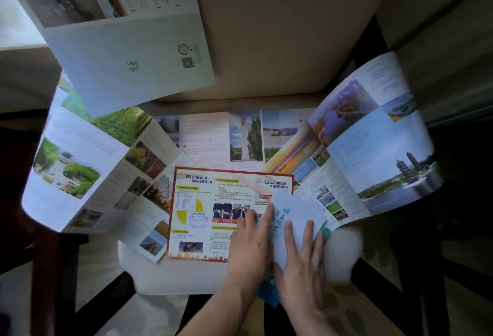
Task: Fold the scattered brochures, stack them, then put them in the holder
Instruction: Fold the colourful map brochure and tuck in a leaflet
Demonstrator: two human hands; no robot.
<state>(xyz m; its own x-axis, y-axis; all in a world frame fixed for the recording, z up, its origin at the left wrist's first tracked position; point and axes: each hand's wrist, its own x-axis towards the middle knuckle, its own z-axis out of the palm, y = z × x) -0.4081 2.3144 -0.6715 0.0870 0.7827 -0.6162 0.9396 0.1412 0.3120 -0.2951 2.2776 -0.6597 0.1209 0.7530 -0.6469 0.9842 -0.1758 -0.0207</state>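
Here, both hands lie flat, fingers spread, gripping nothing: the left hand (249, 245) and right hand (301, 258) press a small white folded brochure with blue lettering (290, 218) at the cream chair seat's (149, 274) front-right corner, likely sharpening its crease. A red-bordered yellow safety leaflet (213, 213) waits beneath, unfolded.

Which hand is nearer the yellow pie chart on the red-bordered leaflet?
Left. The left hand rests on the red-bordered leaflet, just right of the yellow pie chart; the right hand presses the white folded brochure farther right.
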